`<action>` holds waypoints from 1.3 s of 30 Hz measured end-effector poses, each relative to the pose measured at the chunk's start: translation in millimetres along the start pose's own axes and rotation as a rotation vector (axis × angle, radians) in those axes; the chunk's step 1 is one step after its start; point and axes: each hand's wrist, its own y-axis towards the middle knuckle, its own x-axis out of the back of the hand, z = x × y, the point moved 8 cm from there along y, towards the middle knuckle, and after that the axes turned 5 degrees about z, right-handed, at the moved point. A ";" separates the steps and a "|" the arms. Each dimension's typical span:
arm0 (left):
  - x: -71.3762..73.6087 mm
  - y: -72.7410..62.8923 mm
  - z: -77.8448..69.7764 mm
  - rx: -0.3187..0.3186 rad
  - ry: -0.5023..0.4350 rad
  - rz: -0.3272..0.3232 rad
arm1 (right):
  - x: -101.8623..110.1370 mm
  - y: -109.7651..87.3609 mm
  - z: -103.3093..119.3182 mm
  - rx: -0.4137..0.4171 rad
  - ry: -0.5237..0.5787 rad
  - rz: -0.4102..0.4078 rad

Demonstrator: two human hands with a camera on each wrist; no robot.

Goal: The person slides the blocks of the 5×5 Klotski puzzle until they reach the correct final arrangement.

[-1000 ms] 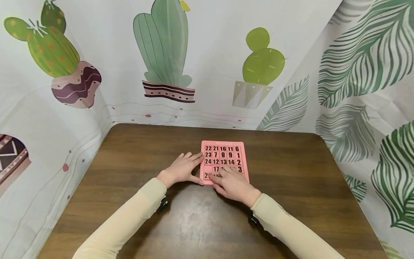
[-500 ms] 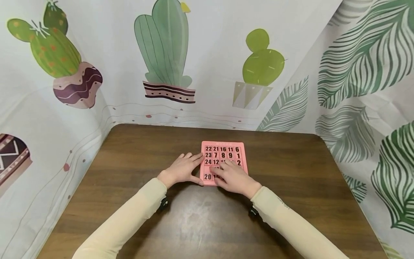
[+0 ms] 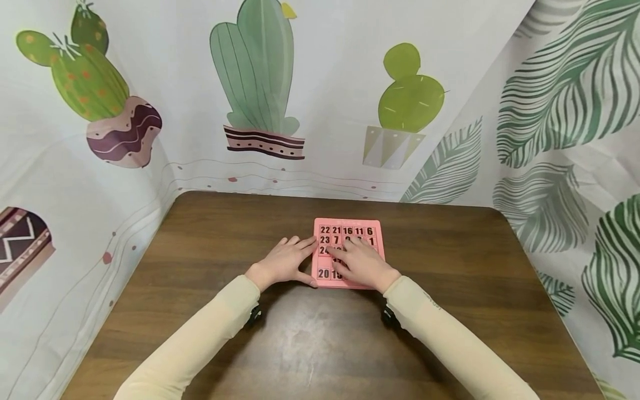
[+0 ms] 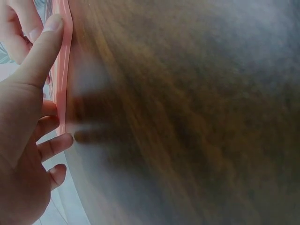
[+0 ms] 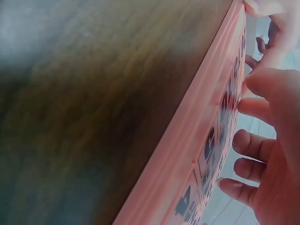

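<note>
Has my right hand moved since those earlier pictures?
Yes. Judged against the table, the right hand has moved forward, up the pink number board, toward the table's far edge.

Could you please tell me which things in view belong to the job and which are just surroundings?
In the job:
pink rectangular plastic-looking number board
left hand at its edge
right hand over its numbers

Surroundings:
brown wood-grain table
white cactus-printed cloth backdrop

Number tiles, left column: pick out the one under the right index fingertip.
Tile 24, third from the top. The right hand has its index fingertip over part of it, while tile 22, tile 23 and tile 20 show uncovered.
</note>
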 end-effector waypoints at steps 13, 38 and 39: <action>-1.3 -0.3 0.0 -0.010 -0.011 0.000 | 1.1 -6.5 8.0 0.034 -0.007 -0.032; 1.2 -0.8 -1.9 -0.006 -0.015 -0.009 | 13.8 -6.5 8.4 0.090 -0.012 -0.149; 1.2 -0.7 -1.8 -0.005 -0.012 -0.008 | 14.2 -2.6 4.2 0.071 -0.011 -0.143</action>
